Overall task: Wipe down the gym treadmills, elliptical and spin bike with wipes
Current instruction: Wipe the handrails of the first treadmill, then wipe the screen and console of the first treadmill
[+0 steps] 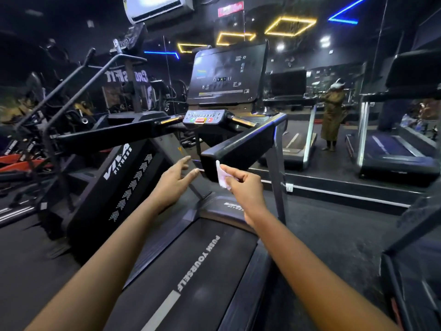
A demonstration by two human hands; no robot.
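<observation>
I stand on a black treadmill whose belt (198,266) reads PUSH YOURSELF. Its console screen (226,72) and button panel (205,117) are ahead. My right hand (241,185) pinches a small white wipe (222,175) right against the near end of the right handrail (241,146). My left hand (176,177) hovers open to the left of that rail end, fingers extended, holding nothing. The left handrail (107,134) runs across at the left.
A stair-climber machine (114,177) marked VIVA FITNESS stands close on the left. A mirror wall (334,96) ahead reflects treadmills and a person in a headset. Another machine frame (410,235) is at the right edge. Dark rubber floor (334,235) lies between.
</observation>
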